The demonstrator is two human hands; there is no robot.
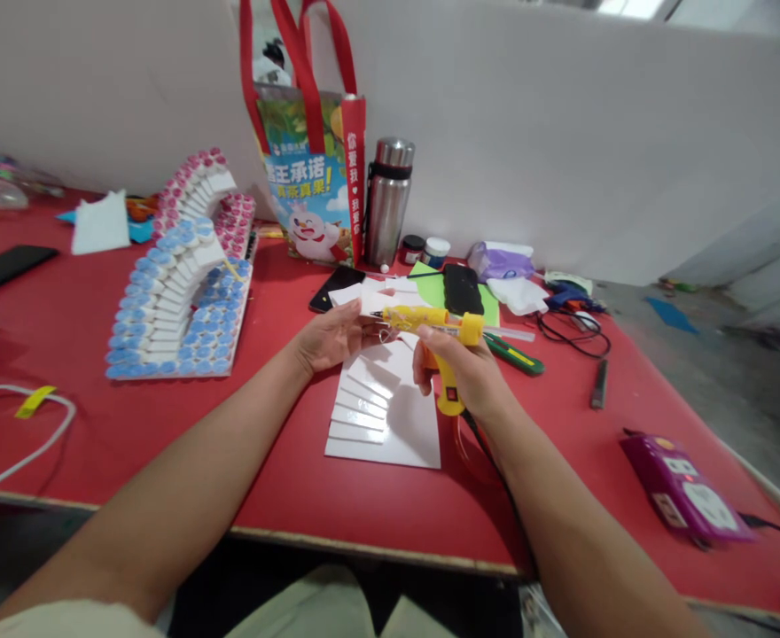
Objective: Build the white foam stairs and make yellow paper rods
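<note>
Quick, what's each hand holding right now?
Left hand: apparently pinching a small white piece.
Right hand: closed around the yellow glue gun.

Behind the red surface (284, 496), pale and rough along its front edge, a plain whitish wall (529, 133). To the right, grey floor (669, 354) with a flat blue scrap (672, 315). At top right, above the wall, bright light (629, 7).

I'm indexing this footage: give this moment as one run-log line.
right hand: holding yellow glue gun; left hand: beside its nozzle, grip unclear; on red table: white board with white strips
</note>
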